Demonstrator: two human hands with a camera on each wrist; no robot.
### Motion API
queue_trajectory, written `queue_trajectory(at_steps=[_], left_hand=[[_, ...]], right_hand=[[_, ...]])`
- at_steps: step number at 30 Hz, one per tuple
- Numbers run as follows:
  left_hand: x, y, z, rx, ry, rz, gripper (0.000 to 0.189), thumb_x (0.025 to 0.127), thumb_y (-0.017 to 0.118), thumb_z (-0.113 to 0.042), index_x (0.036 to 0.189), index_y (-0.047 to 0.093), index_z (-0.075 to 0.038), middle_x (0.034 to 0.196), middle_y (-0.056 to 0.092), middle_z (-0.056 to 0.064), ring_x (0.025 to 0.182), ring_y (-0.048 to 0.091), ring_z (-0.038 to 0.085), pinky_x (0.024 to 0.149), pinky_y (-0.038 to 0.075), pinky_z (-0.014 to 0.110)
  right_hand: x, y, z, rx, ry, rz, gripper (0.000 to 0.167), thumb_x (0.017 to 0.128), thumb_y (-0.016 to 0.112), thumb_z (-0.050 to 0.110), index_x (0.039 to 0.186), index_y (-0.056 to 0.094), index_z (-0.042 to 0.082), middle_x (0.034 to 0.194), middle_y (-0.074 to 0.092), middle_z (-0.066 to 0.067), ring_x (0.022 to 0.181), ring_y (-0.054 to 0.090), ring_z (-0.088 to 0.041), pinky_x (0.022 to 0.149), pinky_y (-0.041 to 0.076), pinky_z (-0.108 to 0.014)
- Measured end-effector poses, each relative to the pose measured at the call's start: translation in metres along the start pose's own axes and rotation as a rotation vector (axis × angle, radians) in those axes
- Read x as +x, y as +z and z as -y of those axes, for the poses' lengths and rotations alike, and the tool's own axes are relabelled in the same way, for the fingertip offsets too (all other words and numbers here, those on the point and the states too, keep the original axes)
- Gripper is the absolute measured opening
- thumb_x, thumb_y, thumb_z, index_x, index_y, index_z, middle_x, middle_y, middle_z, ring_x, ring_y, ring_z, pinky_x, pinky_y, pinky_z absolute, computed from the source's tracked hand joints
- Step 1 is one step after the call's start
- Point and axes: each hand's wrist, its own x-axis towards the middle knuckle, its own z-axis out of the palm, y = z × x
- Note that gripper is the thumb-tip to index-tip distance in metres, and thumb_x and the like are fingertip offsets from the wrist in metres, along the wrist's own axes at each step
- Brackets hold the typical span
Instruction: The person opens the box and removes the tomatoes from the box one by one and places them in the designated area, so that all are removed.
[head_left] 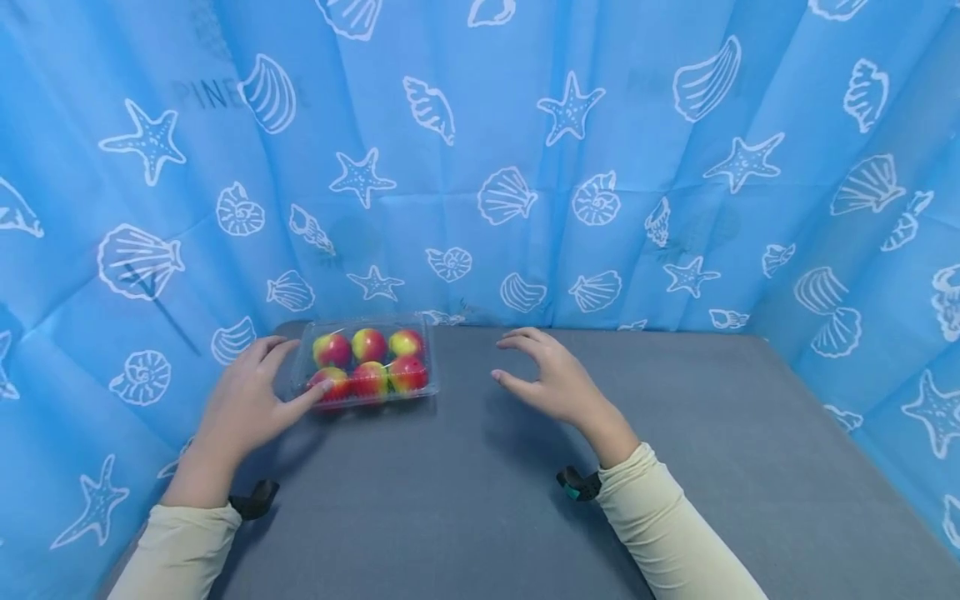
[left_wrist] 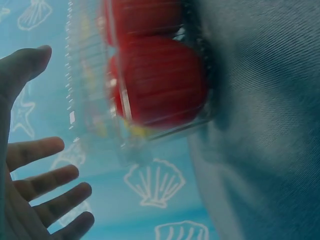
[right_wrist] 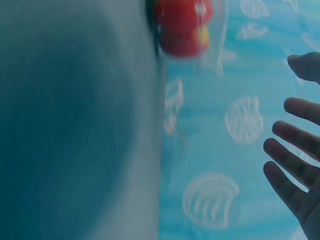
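I see the left hand [head_left: 251, 404] just beside a clear box [head_left: 375, 400] of six red-yellow fruits [head_left: 369, 377], the right hand [head_left: 562, 385] above the grey surface [head_left: 450, 508], both with fingers spread.

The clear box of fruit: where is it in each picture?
Head: the clear box lies left of centre.
Left wrist: upper middle, cut off by the top edge.
Right wrist: top, right of centre, also cut off.
Shared landmark: the blue curtain with white shells.
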Motion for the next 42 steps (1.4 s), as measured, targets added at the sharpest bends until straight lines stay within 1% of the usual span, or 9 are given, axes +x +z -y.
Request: queue_trajectory(at_steps=[6,9,12,15,18,22,27,37,42], left_hand=[[0.004,0.013,0.000,0.001,0.042,0.028,0.076,0.084,0.088,-0.043,0.143,0.062,-0.001,0.140,0.060,0.025,0.122,0.061,0.048,0.094,0.056,0.070],[0.002,0.014,0.000,-0.018,0.022,0.063,0.076,0.085,0.089,-0.041,0.144,0.061,-0.002,0.145,0.057,0.026,0.127,0.058,0.050,0.097,0.054,0.072],[-0.001,0.016,0.003,-0.046,-0.006,0.100,0.077,0.086,0.088,-0.043,0.145,0.061,-0.002,0.150,0.053,0.027,0.134,0.054,0.051,0.098,0.053,0.073],[-0.003,0.020,0.004,-0.067,0.002,0.117,0.076,0.086,0.089,-0.044,0.143,0.063,-0.002,0.154,0.053,0.026,0.138,0.052,0.052,0.098,0.053,0.072],[-0.002,0.024,0.004,-0.082,0.019,0.107,0.073,0.085,0.089,-0.044,0.141,0.066,-0.003,0.156,0.053,0.025,0.143,0.049,0.051,0.099,0.053,0.072],[-0.002,0.025,0.004,-0.076,0.016,0.095,0.069,0.085,0.091,-0.041,0.138,0.067,-0.004,0.155,0.056,0.025,0.144,0.050,0.051,0.100,0.052,0.071],[-0.003,0.024,0.002,-0.074,0.009,0.116,0.066,0.086,0.090,-0.039,0.138,0.068,-0.004,0.152,0.058,0.025,0.143,0.051,0.050,0.099,0.054,0.068],[-0.003,0.025,0.000,-0.100,0.028,0.125,0.059,0.090,0.087,-0.036,0.136,0.070,-0.004,0.152,0.058,0.025,0.146,0.049,0.050,0.101,0.053,0.069],[-0.003,0.025,-0.006,-0.115,0.012,0.154,0.059,0.091,0.085,-0.038,0.137,0.069,-0.004,0.155,0.055,0.025,0.147,0.048,0.050,0.102,0.052,0.069]], right_hand=[[0.020,0.040,0.020,0.078,-0.036,0.052,0.047,0.098,0.078,0.033,0.139,0.068,0.013,0.150,0.061,-0.008,0.144,0.056,-0.028,0.118,0.048,-0.051],[0.029,0.060,0.027,0.099,-0.057,0.082,0.051,0.097,0.080,0.029,0.143,0.066,0.012,0.154,0.058,-0.011,0.146,0.054,-0.031,0.118,0.048,-0.053],[0.039,0.075,0.034,0.103,-0.082,0.116,0.054,0.097,0.080,0.026,0.147,0.063,0.012,0.161,0.052,-0.013,0.152,0.048,-0.032,0.120,0.046,-0.054],[0.044,0.085,0.040,0.104,-0.107,0.133,0.056,0.097,0.080,0.026,0.149,0.062,0.012,0.166,0.047,-0.012,0.157,0.039,-0.033,0.121,0.044,-0.055],[0.050,0.092,0.044,0.097,-0.129,0.133,0.052,0.099,0.078,0.027,0.147,0.064,0.013,0.167,0.046,-0.013,0.160,0.035,-0.034,0.123,0.042,-0.054],[0.055,0.099,0.046,0.068,-0.145,0.138,0.049,0.101,0.075,0.027,0.147,0.064,0.013,0.165,0.048,-0.013,0.160,0.035,-0.035,0.125,0.041,-0.052],[0.057,0.103,0.047,0.053,-0.142,0.147,0.048,0.103,0.073,0.026,0.148,0.064,0.013,0.165,0.049,-0.012,0.160,0.034,-0.034,0.125,0.040,-0.052],[0.057,0.101,0.044,0.080,-0.160,0.152,0.042,0.103,0.073,0.023,0.143,0.068,0.012,0.158,0.056,-0.015,0.156,0.039,-0.037,0.125,0.039,-0.054],[0.054,0.097,0.041,0.044,-0.175,0.150,0.042,0.102,0.075,0.023,0.141,0.069,0.011,0.154,0.059,-0.015,0.153,0.043,-0.039,0.123,0.043,-0.052]])
